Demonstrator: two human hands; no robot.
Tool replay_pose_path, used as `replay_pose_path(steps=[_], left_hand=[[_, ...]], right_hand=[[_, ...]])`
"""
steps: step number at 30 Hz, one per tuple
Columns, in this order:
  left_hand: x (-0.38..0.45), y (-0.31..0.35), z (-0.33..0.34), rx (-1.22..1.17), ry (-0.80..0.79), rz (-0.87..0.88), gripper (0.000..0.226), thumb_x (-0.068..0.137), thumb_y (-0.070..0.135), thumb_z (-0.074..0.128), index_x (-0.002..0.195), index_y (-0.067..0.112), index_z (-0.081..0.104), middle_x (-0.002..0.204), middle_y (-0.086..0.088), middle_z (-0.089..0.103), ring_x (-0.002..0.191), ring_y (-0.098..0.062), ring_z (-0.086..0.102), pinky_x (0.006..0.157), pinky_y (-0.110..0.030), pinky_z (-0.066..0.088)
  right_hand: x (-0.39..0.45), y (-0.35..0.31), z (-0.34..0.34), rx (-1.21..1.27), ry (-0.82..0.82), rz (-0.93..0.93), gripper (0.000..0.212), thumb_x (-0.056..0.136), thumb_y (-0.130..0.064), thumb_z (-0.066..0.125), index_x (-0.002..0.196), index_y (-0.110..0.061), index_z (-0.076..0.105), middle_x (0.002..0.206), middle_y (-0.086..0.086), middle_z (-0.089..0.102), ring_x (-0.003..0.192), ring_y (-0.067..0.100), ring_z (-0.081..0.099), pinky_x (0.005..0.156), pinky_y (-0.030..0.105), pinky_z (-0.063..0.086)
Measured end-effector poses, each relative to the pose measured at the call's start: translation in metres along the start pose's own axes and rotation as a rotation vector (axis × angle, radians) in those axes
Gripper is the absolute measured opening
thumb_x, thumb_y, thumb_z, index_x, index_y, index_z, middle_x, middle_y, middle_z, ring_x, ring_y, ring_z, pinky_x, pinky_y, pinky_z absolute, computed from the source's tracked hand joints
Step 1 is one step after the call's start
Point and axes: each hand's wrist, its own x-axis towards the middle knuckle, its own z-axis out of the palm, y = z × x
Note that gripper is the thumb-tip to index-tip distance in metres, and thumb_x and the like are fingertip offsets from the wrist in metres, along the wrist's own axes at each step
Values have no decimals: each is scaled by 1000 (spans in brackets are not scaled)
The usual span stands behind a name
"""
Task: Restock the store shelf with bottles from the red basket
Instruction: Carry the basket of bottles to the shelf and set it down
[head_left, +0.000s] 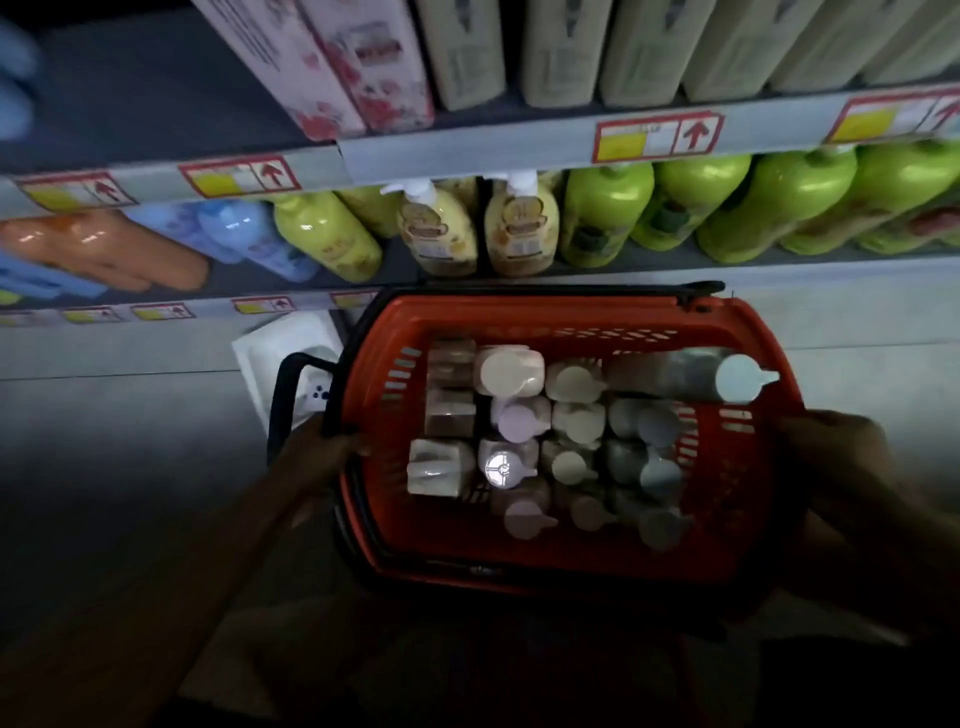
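Red plastic fills my head view: the basket (566, 332) sits low in front of the shelf (467, 150), packed with upright bottles (511, 371), caps facing me, and one more lying across the far right corner. None has left it yet, so I judge the restocking hasn't begun.

My left hand (332, 452) is at the basket's left rim, by the black handle (283, 395). It's dark and blurred, so I cannot tell whether those fingers clench the rim or just lie against it. My right hand (831, 457) is at the right rim, fingers seemingly wrapped over the edge and grasping it, though shadow hides the detail.

Risks, as I read them. The load is tightly packed, so tipping the basket could topple bottles against each other, and the lying one could roll. If the left hand isn't truly gripping, that side could sag. Pulling one bottle from the middle could drag its neighbours along.

Room now. The lower tier is crowded: green bottles (737, 208) on the right, yellow pump bottles (519, 228) in the centre, orange and blue ones tilted on the left. The upper ledge overhangs that row, so anything going in must pass under its front edge. The top tier shows bare space at far left, beside the boxes (337, 67). Floor lies free on both sides.
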Motion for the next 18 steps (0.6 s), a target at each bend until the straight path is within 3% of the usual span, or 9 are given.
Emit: replay_pose_path(steps=[4, 8, 10, 13, 15, 17, 18], left_hand=[[9, -7, 21, 89, 111, 134, 23, 76, 13, 74, 92, 30, 73, 80, 12, 75, 82, -15, 69, 90, -38, 54], [7, -18, 34, 211, 198, 178, 37, 85, 19, 75, 121, 15, 68, 108, -10, 69, 93, -22, 61, 86, -35, 46], [12, -25, 39, 217, 271, 214, 47, 81, 26, 78, 124, 11, 67, 113, -17, 69, 94, -23, 58, 85, -36, 44], [15, -29, 46, 212, 333, 243, 48, 75, 39, 77, 116, 15, 69, 109, -18, 72, 91, -25, 64, 85, -45, 51], [23, -36, 47, 201, 365, 235, 46, 65, 53, 70, 98, 20, 71, 93, -10, 74, 82, -27, 68, 83, -49, 56], [28, -42, 46, 236, 415, 254, 50, 53, 61, 59, 85, 24, 66, 81, -1, 70, 77, -26, 69, 80, -50, 57], [35, -48, 44, 240, 417, 274, 55, 51, 63, 58, 89, 23, 65, 83, -2, 71, 78, -26, 69, 80, -50, 58]], right_hand=[[33, 7, -5, -74, 61, -74, 33, 88, -18, 70, 114, 2, 69, 77, 7, 67, 69, 23, 65, 76, 39, 54], [51, 2, -3, -130, 29, -213, 32, 89, -22, 71, 112, 0, 72, 94, 17, 72, 82, 32, 70, 88, 48, 58], [58, 4, -2, -203, 38, -258, 28, 89, -29, 70, 103, -4, 74, 93, 16, 74, 85, 33, 72, 89, 53, 59], [72, 7, 3, -279, -12, -261, 34, 92, -38, 68, 108, -7, 71, 98, 11, 74, 84, 27, 70, 85, 46, 57], [75, 9, 7, -326, -43, -273, 44, 91, -44, 67, 115, -7, 67, 97, 10, 71, 80, 24, 67, 77, 40, 53], [74, 9, 9, -370, -43, -312, 56, 83, -56, 69, 111, -8, 67, 95, 12, 71, 76, 23, 66, 68, 37, 51], [75, 8, 10, -373, -31, -345, 62, 76, -64, 69, 108, -10, 69, 95, 12, 72, 78, 24, 68, 69, 37, 53]])
